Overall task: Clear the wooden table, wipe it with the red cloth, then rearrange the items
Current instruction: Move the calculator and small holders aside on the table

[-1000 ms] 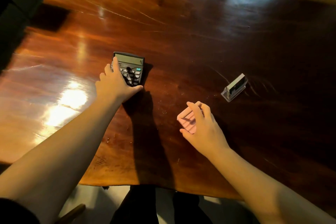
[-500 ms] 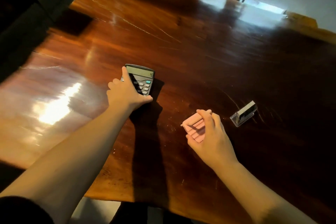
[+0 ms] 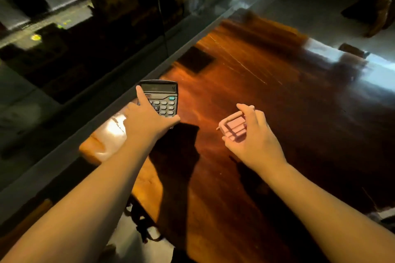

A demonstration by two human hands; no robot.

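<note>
While both hands held their things low on the table half a second ago, the view has now swung left and the small clear card stand that lay to the right is out of sight. The left hand (image 3: pixel 147 120) grips the calculator (image 3: pixel 162 97) by its near left corner, thumb under the lower edge, fingers along the side. It appears lifted off the wooden table (image 3: pixel 245 96) near the left edge. Its long axis runs away from the person, display at the far end, keys nearer. No writing on it can be read. The right hand (image 3: pixel 254 139) is closed around a pink slatted block (image 3: pixel 234 127), held above the table and tilted.
</note>
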